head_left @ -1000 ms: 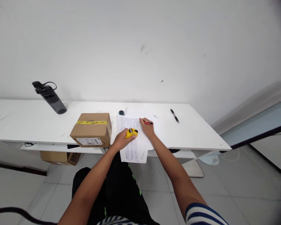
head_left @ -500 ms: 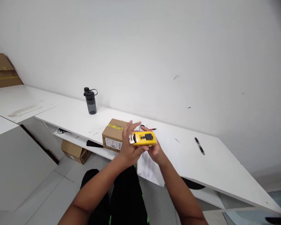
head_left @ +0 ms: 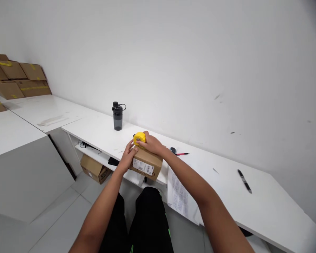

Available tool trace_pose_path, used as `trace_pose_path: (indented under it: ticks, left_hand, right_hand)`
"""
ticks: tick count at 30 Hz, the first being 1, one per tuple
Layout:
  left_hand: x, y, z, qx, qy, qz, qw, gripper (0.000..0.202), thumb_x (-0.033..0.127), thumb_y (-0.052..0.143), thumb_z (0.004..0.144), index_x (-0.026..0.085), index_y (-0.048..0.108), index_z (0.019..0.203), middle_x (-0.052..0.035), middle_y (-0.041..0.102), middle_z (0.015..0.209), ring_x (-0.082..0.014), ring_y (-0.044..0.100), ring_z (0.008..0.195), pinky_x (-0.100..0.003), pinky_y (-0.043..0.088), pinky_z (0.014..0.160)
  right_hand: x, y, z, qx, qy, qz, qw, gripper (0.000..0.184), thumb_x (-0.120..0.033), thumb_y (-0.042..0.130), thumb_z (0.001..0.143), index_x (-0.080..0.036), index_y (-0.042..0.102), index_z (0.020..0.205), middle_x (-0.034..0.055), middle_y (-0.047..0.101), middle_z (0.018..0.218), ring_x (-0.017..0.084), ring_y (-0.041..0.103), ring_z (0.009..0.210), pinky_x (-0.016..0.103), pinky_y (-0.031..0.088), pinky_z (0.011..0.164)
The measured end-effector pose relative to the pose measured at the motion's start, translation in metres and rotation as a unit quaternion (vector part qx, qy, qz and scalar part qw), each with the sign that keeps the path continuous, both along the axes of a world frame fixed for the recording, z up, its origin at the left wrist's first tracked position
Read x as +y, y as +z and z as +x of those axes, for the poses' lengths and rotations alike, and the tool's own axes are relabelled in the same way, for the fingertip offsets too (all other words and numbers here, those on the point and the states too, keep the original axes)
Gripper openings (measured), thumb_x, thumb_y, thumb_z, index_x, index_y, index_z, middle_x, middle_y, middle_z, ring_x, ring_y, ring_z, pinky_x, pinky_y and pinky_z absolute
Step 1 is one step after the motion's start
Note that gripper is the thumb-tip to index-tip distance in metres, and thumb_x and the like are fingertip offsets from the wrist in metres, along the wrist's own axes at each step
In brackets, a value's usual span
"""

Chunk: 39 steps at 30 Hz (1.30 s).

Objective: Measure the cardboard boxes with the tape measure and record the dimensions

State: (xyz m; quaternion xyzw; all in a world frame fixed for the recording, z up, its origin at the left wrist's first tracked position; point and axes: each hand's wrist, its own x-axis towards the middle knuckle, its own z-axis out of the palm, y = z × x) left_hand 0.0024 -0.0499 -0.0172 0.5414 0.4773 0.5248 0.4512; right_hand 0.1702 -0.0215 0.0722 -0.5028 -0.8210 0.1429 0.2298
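Observation:
A yellow tape measure (head_left: 139, 137) is in my right hand (head_left: 153, 144), whose fingers are wrapped round its far side. It sits at the upper left end of a small cardboard box (head_left: 150, 160) with a white label on its near side. At the left end of that box is my left hand (head_left: 127, 157), its thumb on the top corner and its fingers along the end. The tape measure is close to those fingers. Whether any blade is drawn out, I cannot tell. The box rests at the front edge of the white table.
A dark water bottle (head_left: 118, 117) stands behind on the left. To the right lie a red pen (head_left: 182, 154), a small round dark object (head_left: 173, 150), written sheets (head_left: 180, 196) over the edge and a black pen (head_left: 244, 181). Several cartons (head_left: 33, 87) are stacked far left; another box (head_left: 93, 168) is below.
The tape measure has gone from between both hands to the box's left end, now in my right hand. My left hand has moved onto the box. The view has shifted left.

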Motion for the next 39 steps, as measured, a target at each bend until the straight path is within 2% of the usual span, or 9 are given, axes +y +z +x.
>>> trace_pose_path:
  ticks: [7, 10, 16, 20, 25, 31, 33, 36, 39]
  left_hand:
    - [-0.002, 0.002, 0.014, 0.018, 0.054, 0.049, 0.997, 0.043, 0.034, 0.050, 0.087, 0.021, 0.065, 0.125, -0.0056, 0.063, 0.133, -0.0238, 0.056, 0.123, -0.037, 0.044, 0.105]
    - [-0.002, 0.003, 0.012, 0.024, 0.065, 0.044, 0.997, 0.041, 0.033, 0.050, 0.086, 0.021, 0.067, 0.122, -0.0053, 0.067, 0.126, -0.0232, 0.060, 0.115, -0.037, 0.046, 0.101]
    - [0.002, -0.001, 0.011, 0.042, 0.054, 0.064, 0.996, 0.039, 0.033, 0.051, 0.085, 0.023, 0.067, 0.118, -0.0033, 0.068, 0.123, -0.0236, 0.060, 0.115, -0.037, 0.045, 0.101]
    - [0.004, -0.003, 0.012, 0.041, 0.058, 0.082, 0.994, 0.039, 0.033, 0.049, 0.085, 0.022, 0.066, 0.118, -0.0040, 0.067, 0.125, -0.0234, 0.058, 0.117, -0.038, 0.044, 0.103]
    - [0.005, -0.003, 0.014, 0.008, 0.070, 0.082, 0.994, 0.038, 0.032, 0.046, 0.085, 0.020, 0.064, 0.116, -0.0054, 0.067, 0.121, -0.0232, 0.058, 0.116, -0.038, 0.044, 0.102]
    - [-0.003, -0.002, 0.022, -0.013, 0.078, 0.054, 0.995, 0.040, 0.031, 0.044, 0.087, 0.020, 0.060, 0.122, -0.0073, 0.062, 0.130, -0.0232, 0.055, 0.123, -0.038, 0.042, 0.107]
    - [-0.012, -0.007, 0.032, -0.004, 0.089, 0.048, 0.995, 0.047, 0.034, 0.043, 0.090, 0.020, 0.049, 0.135, -0.0093, 0.053, 0.142, -0.0231, 0.049, 0.132, -0.038, 0.039, 0.111]
    - [-0.029, -0.017, 0.048, 0.019, 0.119, 0.021, 0.992, 0.072, 0.045, 0.047, 0.092, 0.020, 0.018, 0.153, -0.0144, 0.027, 0.160, -0.0257, 0.027, 0.148, -0.041, 0.031, 0.117]
    - [-0.036, -0.020, 0.050, 0.025, 0.136, 0.006, 0.990, 0.086, 0.054, 0.051, 0.089, 0.020, 0.007, 0.155, -0.0157, 0.009, 0.164, -0.0280, 0.009, 0.152, -0.044, 0.021, 0.121]
  right_hand:
    - [-0.014, 0.000, 0.019, -0.062, -0.015, 0.002, 0.998, 0.050, -0.055, 0.053, 0.088, -0.019, 0.042, 0.120, 0.0106, 0.069, 0.091, 0.025, 0.064, 0.078, 0.028, 0.039, 0.062]
    - [-0.040, -0.007, 0.051, -0.042, -0.053, -0.031, 0.997, 0.052, -0.058, 0.057, 0.085, -0.020, 0.043, 0.119, 0.0085, 0.069, 0.090, 0.024, 0.064, 0.077, 0.028, 0.040, 0.061]
    - [-0.100, -0.039, 0.132, 0.059, -0.146, -0.057, 0.986, 0.052, -0.059, 0.060, 0.081, -0.024, 0.047, 0.116, 0.0040, 0.068, 0.088, 0.022, 0.062, 0.069, 0.030, 0.045, 0.059]
    - [-0.111, -0.048, 0.148, 0.111, -0.161, -0.052, 0.979, 0.051, -0.058, 0.063, 0.079, -0.025, 0.049, 0.116, 0.0039, 0.069, 0.092, 0.021, 0.062, 0.071, 0.031, 0.047, 0.062]
    - [-0.091, -0.039, 0.124, 0.122, -0.155, -0.011, 0.980, 0.052, -0.062, 0.061, 0.079, -0.024, 0.051, 0.114, 0.0036, 0.069, 0.092, 0.021, 0.063, 0.074, 0.031, 0.046, 0.063]
    - [-0.044, -0.017, 0.048, -0.026, -0.093, 0.041, 0.994, 0.051, -0.063, 0.058, 0.083, -0.026, 0.049, 0.117, 0.0046, 0.070, 0.088, 0.024, 0.064, 0.076, 0.029, 0.038, 0.063]
    - [-0.030, -0.009, 0.018, -0.044, -0.055, 0.043, 0.997, 0.049, -0.063, 0.054, 0.085, -0.025, 0.048, 0.115, 0.0056, 0.070, 0.090, 0.024, 0.064, 0.078, 0.028, 0.036, 0.062]
    - [-0.018, -0.002, -0.014, -0.041, 0.005, 0.052, 0.998, 0.045, -0.063, 0.051, 0.087, -0.024, 0.047, 0.110, 0.0043, 0.069, 0.088, 0.022, 0.062, 0.074, 0.027, 0.034, 0.060]
    - [-0.017, -0.003, -0.023, -0.003, -0.005, 0.062, 0.998, 0.045, -0.064, 0.050, 0.087, -0.024, 0.047, 0.107, 0.0017, 0.066, 0.080, 0.020, 0.060, 0.068, 0.026, 0.034, 0.059]
